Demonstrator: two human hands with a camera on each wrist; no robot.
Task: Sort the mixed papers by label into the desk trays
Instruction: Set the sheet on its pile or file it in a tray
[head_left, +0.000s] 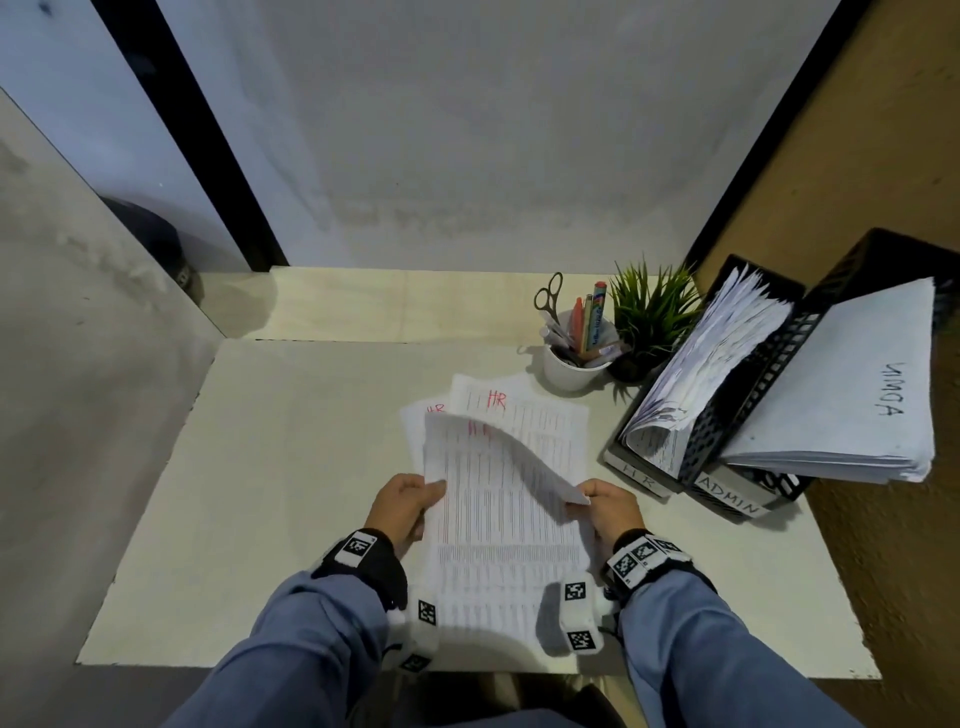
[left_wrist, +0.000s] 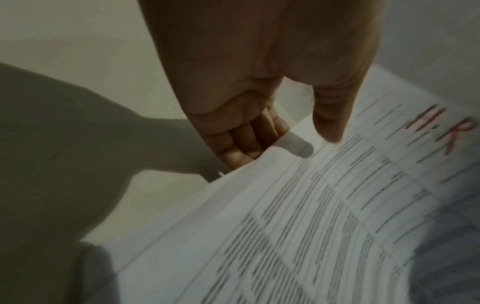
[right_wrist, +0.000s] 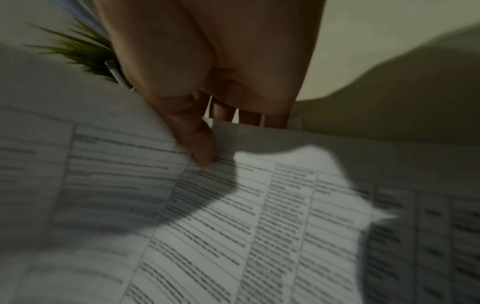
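Centrally, a stack of printed papers (head_left: 501, 525) is held above the near part of the table (head_left: 291, 467) by both hands. The top sheet (head_left: 498, 457) is curled over, its far edge bent down toward the right hand; red lettering is partly covered by the curl. In the left wrist view the red letters "HR" are seen at the far corner of the stack (left_wrist: 311, 226).

The left edge of the stack is gripped by the left hand (head_left: 402, 506): the thumb (left_wrist: 331, 115) is laid on top and the fingers (left_wrist: 241, 144) are curled beneath. The right edge is pinched by the right hand (head_left: 610, 509), with the thumb (right_wrist: 200, 142) pressed on the printed face and the fingers (right_wrist: 249, 115) tucked behind the sheet.

Beyond the held stack, two loose sheets (head_left: 540, 421) lie flat on the table, each marked "HR" in red.

To the right, two black trays stand side by side, tilted back. The tray labelled "HR" (head_left: 644, 475) holds a fanned bundle of sheets. The tray labelled "ADMIN" (head_left: 727, 499) holds a thick pile with "ADMIN" written on its top sheet.

Behind the loose sheets, a white cup (head_left: 569, 366) containing scissors and pens stands just beside a small green plant (head_left: 652, 312).
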